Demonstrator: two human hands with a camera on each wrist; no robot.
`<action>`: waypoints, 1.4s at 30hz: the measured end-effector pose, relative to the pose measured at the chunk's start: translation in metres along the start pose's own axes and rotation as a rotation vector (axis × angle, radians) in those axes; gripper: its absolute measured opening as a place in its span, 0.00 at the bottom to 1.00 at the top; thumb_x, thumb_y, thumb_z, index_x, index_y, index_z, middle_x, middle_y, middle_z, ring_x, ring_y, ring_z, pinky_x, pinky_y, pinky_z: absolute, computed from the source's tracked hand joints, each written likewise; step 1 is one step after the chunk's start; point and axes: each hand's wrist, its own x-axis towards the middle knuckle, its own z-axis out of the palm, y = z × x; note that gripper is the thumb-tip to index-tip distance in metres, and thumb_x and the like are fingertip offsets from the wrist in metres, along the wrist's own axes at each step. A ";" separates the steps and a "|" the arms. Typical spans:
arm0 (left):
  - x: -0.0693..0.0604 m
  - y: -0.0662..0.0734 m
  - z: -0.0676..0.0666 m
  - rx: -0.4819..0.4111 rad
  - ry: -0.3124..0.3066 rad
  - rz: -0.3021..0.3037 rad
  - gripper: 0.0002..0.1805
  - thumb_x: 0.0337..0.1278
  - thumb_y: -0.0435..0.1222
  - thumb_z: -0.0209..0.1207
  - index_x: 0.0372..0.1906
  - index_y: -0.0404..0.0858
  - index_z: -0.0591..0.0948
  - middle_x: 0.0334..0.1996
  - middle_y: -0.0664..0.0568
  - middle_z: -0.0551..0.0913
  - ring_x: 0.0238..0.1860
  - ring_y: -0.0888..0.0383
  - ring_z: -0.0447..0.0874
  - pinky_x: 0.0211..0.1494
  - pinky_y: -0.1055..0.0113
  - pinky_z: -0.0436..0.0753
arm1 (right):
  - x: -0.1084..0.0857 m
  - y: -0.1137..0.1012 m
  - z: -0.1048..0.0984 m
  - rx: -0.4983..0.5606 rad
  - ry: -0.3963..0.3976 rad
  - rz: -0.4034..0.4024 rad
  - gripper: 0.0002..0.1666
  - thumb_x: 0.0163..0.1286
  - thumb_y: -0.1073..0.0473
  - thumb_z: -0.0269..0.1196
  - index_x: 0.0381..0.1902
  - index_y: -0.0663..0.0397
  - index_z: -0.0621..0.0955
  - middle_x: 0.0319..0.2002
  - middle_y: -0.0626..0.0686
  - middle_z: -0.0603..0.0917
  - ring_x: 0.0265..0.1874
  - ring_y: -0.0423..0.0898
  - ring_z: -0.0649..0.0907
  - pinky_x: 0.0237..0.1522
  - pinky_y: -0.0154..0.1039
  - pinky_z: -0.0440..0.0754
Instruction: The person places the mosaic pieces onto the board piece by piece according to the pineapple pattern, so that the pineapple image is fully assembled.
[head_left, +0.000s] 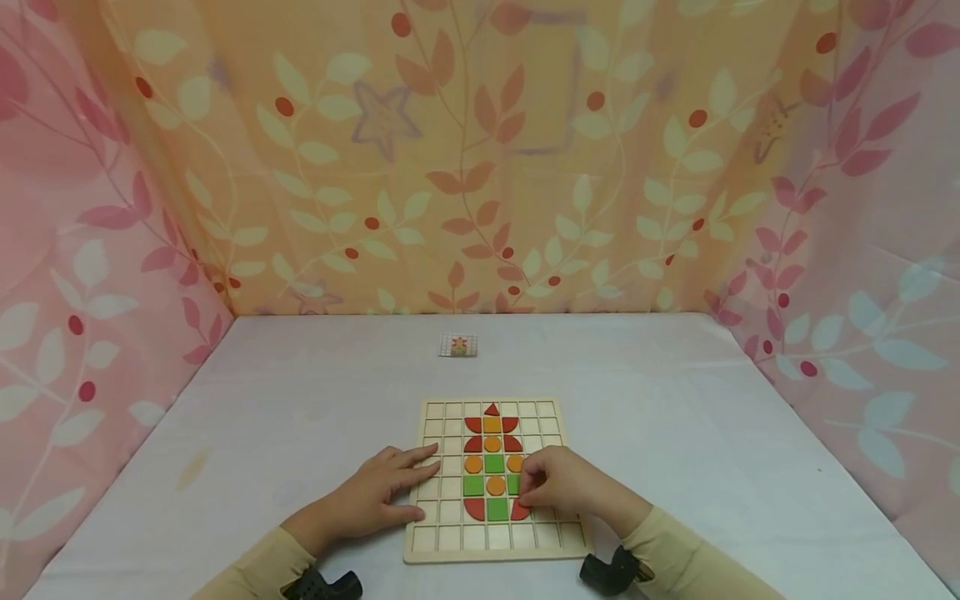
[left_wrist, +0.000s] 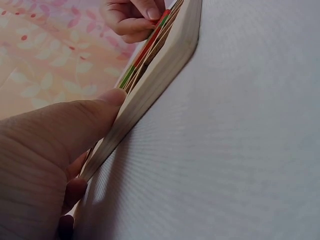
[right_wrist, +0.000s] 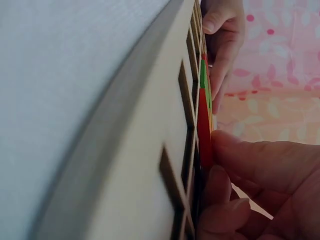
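A wooden grid board [head_left: 442, 556] lies on the table, with red, orange and green pieces forming a figure in its middle columns. My right hand [head_left: 570, 483] pinches a red quarter-circle piece [head_left: 519, 512] at the figure's lower right; in the right wrist view the thumb and fingertips are at the red piece [right_wrist: 204, 130]. Fingers spread, my left hand [head_left: 367, 496] rests on the board's left edge. Its thumb [left_wrist: 95, 117] touches the rim in the left wrist view. Beside the pinched piece sits a green square [head_left: 497, 509], with another red quarter-circle [head_left: 474, 509] left of it.
A small card [head_left: 458, 345] with a printed gridded figure lies on the white tablecloth [head_left: 315, 392] beyond the board. Patterned curtains [head_left: 480, 167] close off the back and both sides. A black wrist camera [head_left: 611, 573] is worn at the right sleeve.
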 end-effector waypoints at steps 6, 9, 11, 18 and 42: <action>0.000 -0.001 0.002 -0.001 -0.005 -0.002 0.36 0.51 0.62 0.52 0.66 0.54 0.65 0.69 0.61 0.56 0.51 0.64 0.61 0.51 0.58 0.64 | 0.001 0.002 -0.001 0.001 -0.036 0.012 0.08 0.52 0.62 0.69 0.19 0.49 0.80 0.18 0.41 0.76 0.22 0.39 0.72 0.25 0.33 0.70; 0.000 -0.001 0.001 -0.006 -0.006 -0.003 0.36 0.51 0.62 0.53 0.66 0.54 0.65 0.69 0.61 0.56 0.52 0.64 0.61 0.52 0.57 0.63 | 0.000 0.003 -0.003 0.010 -0.069 0.000 0.07 0.51 0.64 0.69 0.21 0.50 0.80 0.19 0.42 0.77 0.22 0.38 0.73 0.25 0.33 0.72; -0.001 -0.001 0.000 -0.003 -0.003 0.001 0.37 0.51 0.61 0.53 0.66 0.54 0.65 0.69 0.60 0.56 0.52 0.64 0.61 0.52 0.57 0.63 | 0.000 0.003 -0.004 -0.003 -0.080 -0.021 0.08 0.50 0.66 0.69 0.22 0.50 0.80 0.19 0.42 0.77 0.22 0.38 0.74 0.25 0.32 0.73; -0.001 0.000 -0.001 0.002 0.003 -0.003 0.36 0.51 0.61 0.54 0.66 0.54 0.65 0.69 0.61 0.56 0.51 0.64 0.62 0.52 0.58 0.64 | 0.003 0.002 -0.001 -0.042 -0.066 -0.067 0.10 0.51 0.67 0.68 0.19 0.49 0.79 0.19 0.40 0.76 0.21 0.36 0.72 0.25 0.31 0.73; -0.001 0.001 -0.002 -0.030 -0.009 -0.015 0.36 0.51 0.60 0.54 0.66 0.53 0.65 0.69 0.61 0.55 0.52 0.64 0.61 0.53 0.56 0.63 | 0.001 -0.012 0.001 -0.146 -0.127 -0.183 0.09 0.51 0.64 0.70 0.23 0.44 0.82 0.24 0.38 0.74 0.25 0.33 0.73 0.29 0.28 0.73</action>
